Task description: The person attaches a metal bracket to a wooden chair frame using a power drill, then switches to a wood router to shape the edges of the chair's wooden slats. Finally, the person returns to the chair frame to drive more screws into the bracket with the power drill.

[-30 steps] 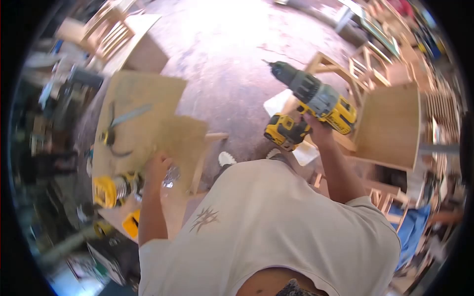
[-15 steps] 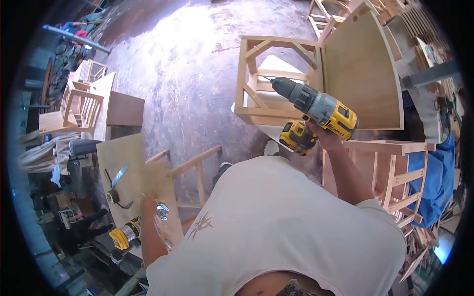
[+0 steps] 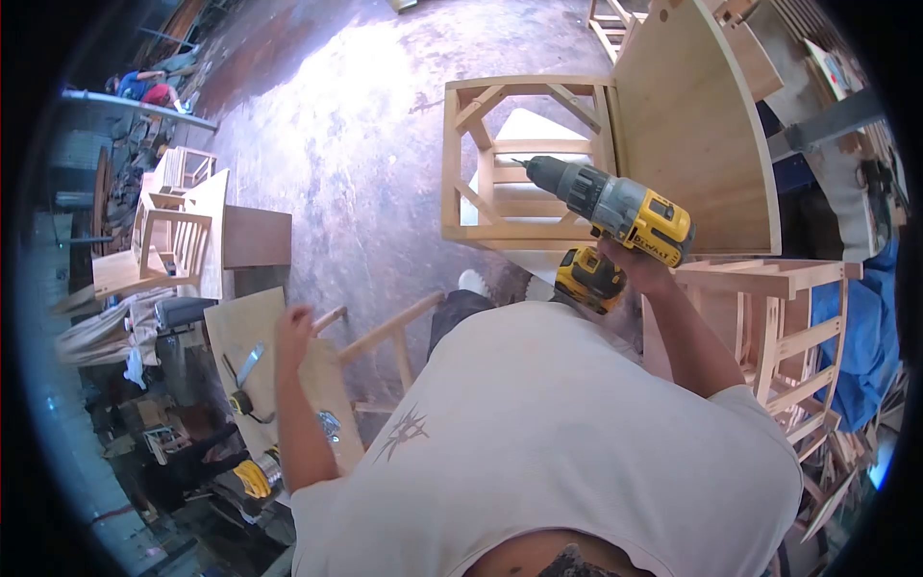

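Note:
My right hand (image 3: 636, 267) is wrapped round the handle of a yellow and black cordless drill (image 3: 615, 207). The drill's bit points left, over a wooden chair frame (image 3: 529, 234) with corner braces. A broad wooden panel (image 3: 697, 144) stands at the frame's right side. My left hand (image 3: 295, 329) is raised over the far edge of a plywood board (image 3: 236, 327), its fingers curled together. Whatever they may hold is too small to make out. On that board lie a tape measure (image 3: 240, 402), a knife-like blade (image 3: 251, 363) and a small pile of shiny metal hardware (image 3: 330, 426).
Another yellow tool (image 3: 254, 478) sits at the board's near edge. More wooden chair frames (image 3: 803, 351) stand at the right, beside a blue sheet (image 3: 870, 337). Assembled chairs (image 3: 173, 231) are at the left. A person (image 3: 149, 88) is far off at upper left.
My left hand has lifted from beside the metal hardware and moved forward to the board's far edge. The drill stays in my right hand, and the view has shifted slightly.

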`<state>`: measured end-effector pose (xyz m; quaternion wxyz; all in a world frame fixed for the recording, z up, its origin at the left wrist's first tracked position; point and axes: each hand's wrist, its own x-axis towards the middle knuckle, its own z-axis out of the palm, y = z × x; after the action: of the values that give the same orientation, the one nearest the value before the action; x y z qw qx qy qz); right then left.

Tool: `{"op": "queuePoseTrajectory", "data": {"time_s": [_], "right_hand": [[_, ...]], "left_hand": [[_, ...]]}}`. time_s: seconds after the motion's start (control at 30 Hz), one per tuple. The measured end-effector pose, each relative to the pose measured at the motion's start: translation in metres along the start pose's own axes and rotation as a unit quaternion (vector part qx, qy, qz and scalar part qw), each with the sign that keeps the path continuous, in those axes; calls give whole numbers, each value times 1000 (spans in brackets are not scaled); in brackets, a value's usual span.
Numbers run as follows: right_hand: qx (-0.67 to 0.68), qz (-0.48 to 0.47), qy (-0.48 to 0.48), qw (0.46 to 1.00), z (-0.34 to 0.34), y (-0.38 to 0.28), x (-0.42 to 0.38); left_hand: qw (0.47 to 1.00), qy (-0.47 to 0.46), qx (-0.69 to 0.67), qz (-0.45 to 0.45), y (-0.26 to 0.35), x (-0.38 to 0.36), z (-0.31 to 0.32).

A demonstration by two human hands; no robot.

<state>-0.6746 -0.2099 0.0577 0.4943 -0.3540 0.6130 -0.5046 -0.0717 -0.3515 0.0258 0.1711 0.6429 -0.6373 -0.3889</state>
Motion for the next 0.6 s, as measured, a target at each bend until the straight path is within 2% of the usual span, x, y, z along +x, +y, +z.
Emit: {"op": "queuePoseTrajectory", "data": {"time_s": [0.03, 0.07, 0.13, 0.27, 0.3, 0.33, 0.37, 0.43, 0.5, 0.57, 0.6], "right_hand": [[-9, 2, 7, 1000, 1, 0, -2], [-18, 2, 15, 1000, 2, 2, -5], [-33, 5, 42, 999, 0, 7, -17], [-80, 43, 117, 989, 1, 3, -47], [-85, 39, 145, 985, 5, 2, -54], [-78, 93, 160, 980, 12, -9, -60], [-77, 97, 174, 977, 21, -16, -67], [-104, 28, 228, 968, 42, -26, -76], [-143, 25, 246, 958, 55, -25, -81], [-140, 34, 281, 949, 74, -18, -87], [-140, 44, 294, 944, 81, -15, -89]], "left_hand": [[998, -21, -32, 41, 26, 25, 22], [995, -61, -58, 52, 84, 40, 44], [980, -144, -73, 120, 138, 83, 94], [913, -314, 33, 258, 224, 155, 186], [896, -358, 48, 259, 243, 166, 200], [875, -402, 65, 263, 259, 178, 210], [867, -413, 66, 269, 265, 192, 222], [774, -465, 164, 397, 271, 219, 243], [742, -509, 199, 388, 277, 237, 259], [652, -567, 243, 441, 279, 246, 270], [641, -578, 240, 445, 281, 245, 272]]}}
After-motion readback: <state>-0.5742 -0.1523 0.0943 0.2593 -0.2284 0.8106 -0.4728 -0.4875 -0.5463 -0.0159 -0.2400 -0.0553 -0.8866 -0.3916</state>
